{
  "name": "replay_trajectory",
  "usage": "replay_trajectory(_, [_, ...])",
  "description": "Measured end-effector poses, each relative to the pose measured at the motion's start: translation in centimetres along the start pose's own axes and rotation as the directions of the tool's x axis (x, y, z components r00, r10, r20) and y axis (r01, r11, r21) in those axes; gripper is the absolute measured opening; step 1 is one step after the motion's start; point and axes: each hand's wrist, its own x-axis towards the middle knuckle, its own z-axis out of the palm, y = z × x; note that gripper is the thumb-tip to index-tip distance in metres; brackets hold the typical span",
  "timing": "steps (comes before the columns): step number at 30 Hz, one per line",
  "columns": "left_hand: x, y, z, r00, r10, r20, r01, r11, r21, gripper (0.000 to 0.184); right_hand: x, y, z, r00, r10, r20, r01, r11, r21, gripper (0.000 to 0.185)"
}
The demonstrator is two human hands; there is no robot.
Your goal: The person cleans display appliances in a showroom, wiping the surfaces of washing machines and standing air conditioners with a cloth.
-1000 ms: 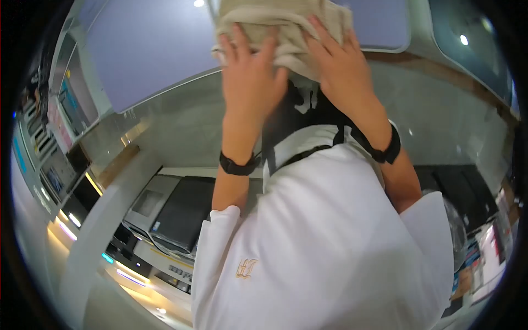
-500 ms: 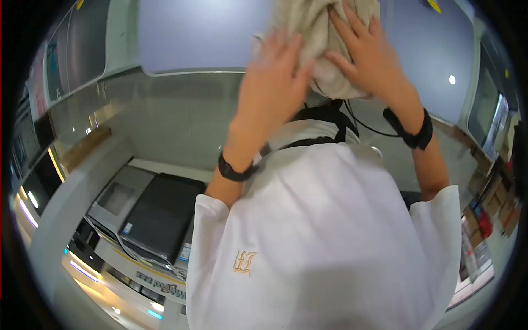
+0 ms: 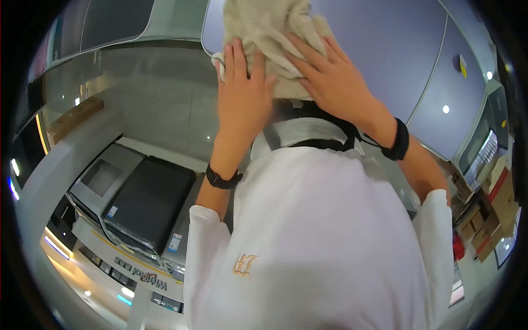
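Observation:
A crumpled beige towel (image 3: 269, 25) is bunched on a glossy bluish-lilac panel (image 3: 379, 38), at the panel's left part near its close edge. On the towel's left side lies my left hand (image 3: 241, 91), its fingers stretched out and apart over the cloth. My right hand (image 3: 335, 80) presses flat on the towel's right side with fingers spread. Both palms face down, and I wear a black band on each wrist. A corner of the towel sticks out beside my left fingers.
Dark and grey appliances (image 3: 148, 209) stand at the lower left, behind a Whirlpool sign (image 3: 140, 273). A long brown box (image 3: 74, 120) lies farther left. Cardboard boxes (image 3: 484, 225) are stacked at the right. A yellow-marked tag (image 3: 462, 66) sits on the right-hand panel.
Both hands and the towel have shifted left relative to the panel, toward its left edge. My left hand, blurred and partly over the towel before, now rests on it.

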Motion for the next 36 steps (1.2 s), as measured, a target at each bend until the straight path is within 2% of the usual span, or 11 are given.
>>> replay_trajectory(8, [13.1, -3.6, 2.3, 0.968, 0.194, -0.159, -0.195, 0.981, 0.011, 0.064, 5.3, 14.4, -3.7, 0.987, -0.013, 0.158, 0.079, 0.904, -0.419, 0.050])
replay_trajectory(9, [16.0, -3.9, 2.5, 0.969, 0.245, -0.002, -0.239, 0.948, 0.211, 0.063, 8.2, 15.7, -4.1, 0.982, 0.060, 0.179, 0.013, 0.923, -0.385, 0.048])
replay_trajectory(11, [21.7, -4.1, 1.9, 0.983, 0.140, 0.122, -0.171, 0.938, 0.302, 0.058, 11.5, 17.3, 0.6, 0.940, 0.048, -0.337, -0.215, 0.851, -0.479, 0.046])
replay_trajectory(13, [23.9, -3.4, 2.9, 0.981, -0.094, 0.171, 0.087, 0.995, 0.047, 0.051, 11.1, 15.2, 0.7, 0.905, -0.043, -0.423, -0.149, 0.900, -0.409, 0.043])
replay_trajectory(15, [21.7, 0.0, 2.6, 0.988, -0.013, 0.157, 0.003, 0.998, 0.063, 0.049, 8.4, 11.0, -4.3, 0.975, 0.040, 0.218, 0.063, 0.893, -0.445, 0.034])
replay_trajectory(17, [16.7, 2.7, 3.9, 0.991, 0.111, 0.071, -0.115, 0.991, 0.064, 0.050, 4.4, 9.3, -5.1, 0.980, 0.057, 0.193, 0.050, 0.860, -0.508, 0.045])
replay_trajectory(20, [10.2, 6.9, 3.6, 0.983, 0.173, 0.056, -0.173, 0.985, -0.001, 0.053, -3.3, 11.1, -2.3, 0.981, 0.030, -0.191, -0.056, 0.990, -0.133, 0.042])
replay_trajectory(28, [18.0, 8.8, 5.2, 0.936, 0.319, 0.148, -0.317, 0.948, -0.035, 0.056, -6.2, 21.7, -7.0, 0.945, 0.265, -0.193, -0.247, 0.962, 0.114, 0.041])
replay_trajectory(30, [18.5, 12.2, 3.6, 0.975, 0.143, 0.169, -0.156, 0.985, 0.070, 0.056, -5.0, 23.6, -7.3, 0.939, 0.181, -0.292, -0.178, 0.983, 0.038, 0.039])
replay_trajectory(33, [16.3, 12.2, 6.2, 0.980, 0.193, 0.041, -0.197, 0.972, 0.130, 0.057, -6.4, 18.7, -8.3, 0.907, 0.421, 0.009, -0.421, 0.905, 0.058, 0.039])
replay_trajectory(36, [11.5, 14.9, 6.8, 0.966, 0.257, -0.021, -0.250, 0.956, 0.155, 0.057, -12.0, 14.9, -6.6, 0.921, 0.309, -0.237, -0.302, 0.951, 0.063, 0.036])
